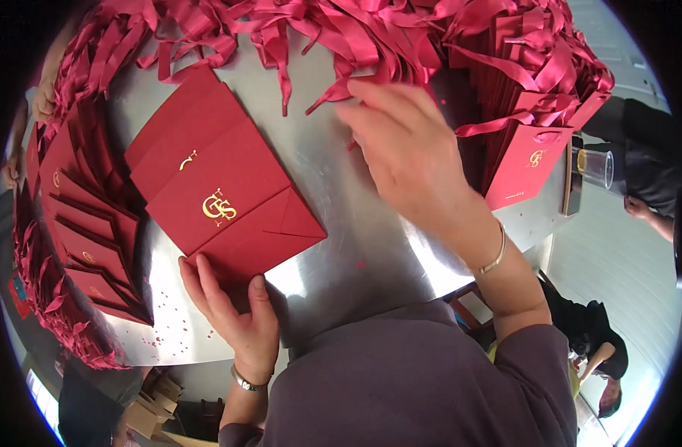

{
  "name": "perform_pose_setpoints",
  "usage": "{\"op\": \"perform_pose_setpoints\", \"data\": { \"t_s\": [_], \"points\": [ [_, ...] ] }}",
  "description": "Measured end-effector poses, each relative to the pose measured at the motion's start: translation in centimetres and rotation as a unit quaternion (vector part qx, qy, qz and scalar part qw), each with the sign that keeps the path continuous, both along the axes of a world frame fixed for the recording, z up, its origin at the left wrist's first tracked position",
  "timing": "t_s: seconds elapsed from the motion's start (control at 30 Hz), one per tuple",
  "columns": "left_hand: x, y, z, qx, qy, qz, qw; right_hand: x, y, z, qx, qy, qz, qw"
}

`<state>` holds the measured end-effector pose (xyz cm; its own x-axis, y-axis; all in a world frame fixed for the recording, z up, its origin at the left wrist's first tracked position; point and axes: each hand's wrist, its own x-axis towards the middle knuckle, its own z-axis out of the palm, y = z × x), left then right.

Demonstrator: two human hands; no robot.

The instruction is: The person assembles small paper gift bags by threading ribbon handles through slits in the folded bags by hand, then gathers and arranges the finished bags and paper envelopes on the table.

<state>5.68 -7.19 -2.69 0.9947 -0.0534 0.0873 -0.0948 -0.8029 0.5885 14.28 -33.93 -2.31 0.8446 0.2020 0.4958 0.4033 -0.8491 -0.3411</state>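
Note:
A folded red paper bag [240, 160] with gold print lies aslant on the metal table in front of me. My left hand [233, 309] is at its near edge, with fingertips on the edge and the thumb beside it, gripping it lightly. Above the table, right of the bag, my right hand [408, 149] is slightly blurred. Its fingers are loosely bent and apart, and I see nothing held in them. Just beyond it hang pink-red satin ribbons [356, 45], some with dark tips; the hand hides part of them.
Red bags with ribbon handles [523, 160] stand packed at the right. More bags [95, 238] fan out at the left. A clear plastic cup [596, 167] is near the right table edge. Other people are around, one hand [43, 100] at far left. Cardboard boxes [155, 406] sit below.

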Motion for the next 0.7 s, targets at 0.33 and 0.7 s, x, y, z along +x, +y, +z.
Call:
{"op": "perform_pose_setpoints", "data": {
  "t_s": [0.33, 0.7],
  "points": [
    [0.9, 2.1, 1.2, -0.02, -0.092, 0.026, 0.995, 0.4, 0.9, 1.3, -0.069, 0.005, 0.027, 0.997],
    [9.2, 0.4, 2.7, 0.179, -0.176, -0.177, 0.952, -5.9, 4.8, 1.2, 0.08, 0.06, 0.108, 0.989]
  ]
}}
